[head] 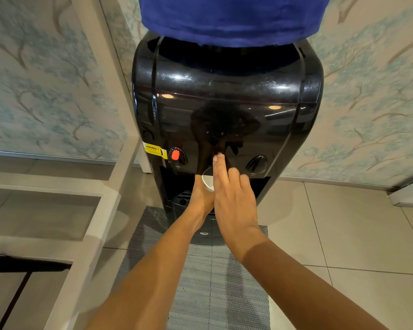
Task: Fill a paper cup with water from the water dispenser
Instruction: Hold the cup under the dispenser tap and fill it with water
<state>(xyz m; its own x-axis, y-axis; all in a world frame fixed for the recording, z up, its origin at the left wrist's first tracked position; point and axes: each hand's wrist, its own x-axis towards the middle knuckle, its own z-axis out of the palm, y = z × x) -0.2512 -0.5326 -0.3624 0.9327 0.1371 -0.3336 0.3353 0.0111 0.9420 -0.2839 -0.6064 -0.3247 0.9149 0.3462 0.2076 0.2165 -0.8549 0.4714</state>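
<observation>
A glossy black water dispenser [227, 98] stands in front of me with a blue-covered bottle [231, 17] on top. My left hand [202, 196] reaches into the dark dispensing alcove and is closed around a white paper cup [208, 182]; only part of the cup's rim shows. My right hand [231, 196] lies over the left, its first two fingers stretched out and touching the middle button on the front panel. A button with a red tab [176, 155] sits to the left, a plain black one [256, 163] to the right.
A yellow warning sticker [154, 150] sits on the dispenser's left edge. A white shelf frame [98, 194] stands close on the left. A grey woven mat [215, 282] lies on the tiled floor under the dispenser. Patterned wallpaper covers the walls behind.
</observation>
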